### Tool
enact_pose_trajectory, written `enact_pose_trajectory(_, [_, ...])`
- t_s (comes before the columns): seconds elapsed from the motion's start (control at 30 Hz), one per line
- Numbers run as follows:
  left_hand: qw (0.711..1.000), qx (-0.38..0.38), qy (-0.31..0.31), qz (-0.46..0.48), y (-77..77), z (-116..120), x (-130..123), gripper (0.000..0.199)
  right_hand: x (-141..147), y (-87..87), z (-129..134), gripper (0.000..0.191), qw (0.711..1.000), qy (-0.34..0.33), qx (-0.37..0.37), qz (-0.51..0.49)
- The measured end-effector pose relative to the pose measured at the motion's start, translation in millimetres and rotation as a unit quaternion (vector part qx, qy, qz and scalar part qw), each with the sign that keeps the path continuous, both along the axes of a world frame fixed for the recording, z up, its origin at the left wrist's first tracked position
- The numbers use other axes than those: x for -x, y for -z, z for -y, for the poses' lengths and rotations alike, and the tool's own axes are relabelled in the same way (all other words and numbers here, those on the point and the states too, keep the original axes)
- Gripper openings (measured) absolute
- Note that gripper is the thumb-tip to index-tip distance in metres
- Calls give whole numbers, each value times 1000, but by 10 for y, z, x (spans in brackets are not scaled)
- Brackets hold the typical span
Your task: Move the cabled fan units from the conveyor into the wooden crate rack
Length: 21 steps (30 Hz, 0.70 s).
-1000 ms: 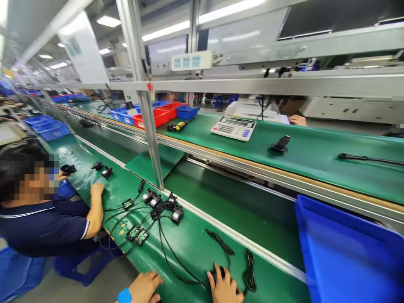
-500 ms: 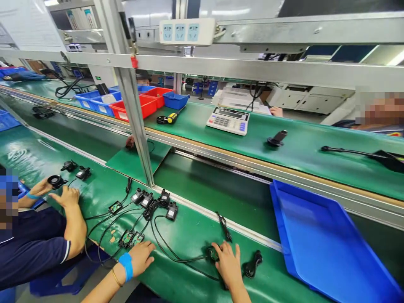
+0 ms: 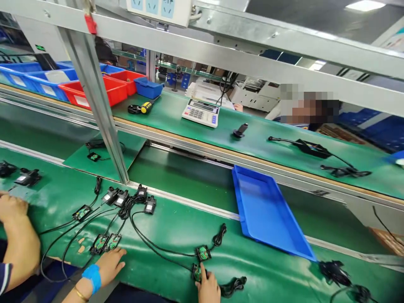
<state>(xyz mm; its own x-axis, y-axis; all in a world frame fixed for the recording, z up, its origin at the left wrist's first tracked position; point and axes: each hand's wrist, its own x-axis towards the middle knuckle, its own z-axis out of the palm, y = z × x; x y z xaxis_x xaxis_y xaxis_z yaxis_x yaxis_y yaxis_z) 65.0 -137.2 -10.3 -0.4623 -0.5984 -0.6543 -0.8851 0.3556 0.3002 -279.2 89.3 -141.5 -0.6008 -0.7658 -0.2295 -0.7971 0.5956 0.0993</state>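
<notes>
My left hand (image 3: 109, 264), a blue band on its wrist, lies flat on the green mat with fingers spread, just below two small green circuit boards (image 3: 105, 243) on black cables. My right hand (image 3: 208, 288) sits at the bottom edge, its fingers touching a small green circuit board (image 3: 197, 272). A second such board (image 3: 203, 253) lies just above it, next to a coiled black cable (image 3: 219, 236). Another black cable bundle (image 3: 232, 286) rests right of my right hand. Several black plug modules (image 3: 131, 198) cluster near the metal post.
A co-worker's hand (image 3: 11, 208) and forearm rest on the mat at left. A tilted blue tray (image 3: 267, 212) lies over the conveyor. A slanted metal post (image 3: 94, 94) rises mid-left. The far bench holds a calculator (image 3: 201, 112), red bins (image 3: 94, 90) and blue bins, and another person.
The view has swung right and down. My right hand has drawn back toward the near edge onto a circuit board; the board beside it now lies uncovered. My left hand stays flat.
</notes>
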Motion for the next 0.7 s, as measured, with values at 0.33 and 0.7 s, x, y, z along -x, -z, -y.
enact_pose_trajectory(0.33, [996, 45, 82, 10, -485, -312, 922, 47, 906, -777, 902, 92, 984, -141, -47, 95])
enact_pose_trajectory(0.7, [999, 30, -41, 19, -347, -498, 572, 53, 572, -744, -19, 72, 992, -122, -13, 30])
